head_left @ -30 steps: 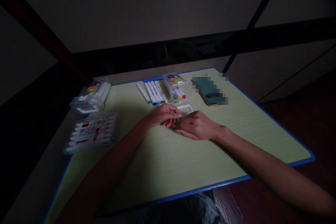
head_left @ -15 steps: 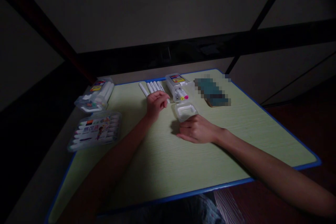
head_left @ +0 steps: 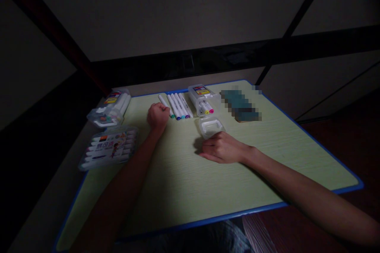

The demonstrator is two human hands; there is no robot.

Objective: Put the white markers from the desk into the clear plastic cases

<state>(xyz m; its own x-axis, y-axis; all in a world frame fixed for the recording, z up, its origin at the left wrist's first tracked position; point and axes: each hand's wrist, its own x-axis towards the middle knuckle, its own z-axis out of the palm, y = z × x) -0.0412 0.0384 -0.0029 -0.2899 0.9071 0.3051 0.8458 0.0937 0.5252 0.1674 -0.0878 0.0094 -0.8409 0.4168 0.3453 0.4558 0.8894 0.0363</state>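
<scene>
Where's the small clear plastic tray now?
In the head view, the tray lies slightly right of centre on the pale green table, between the right hand and the clear plastic case with yellow- and pink-tipped markers.

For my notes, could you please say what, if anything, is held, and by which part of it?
Cannot be told: the left hand, near the markers, and the right hand hide their palms.

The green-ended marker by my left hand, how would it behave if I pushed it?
The marker looks slim and round, so it would probably roll sideways. Its straight, plastic-looking barrel suggests it's stiff and light. That smooth surface might feel slightly slippery.
</scene>
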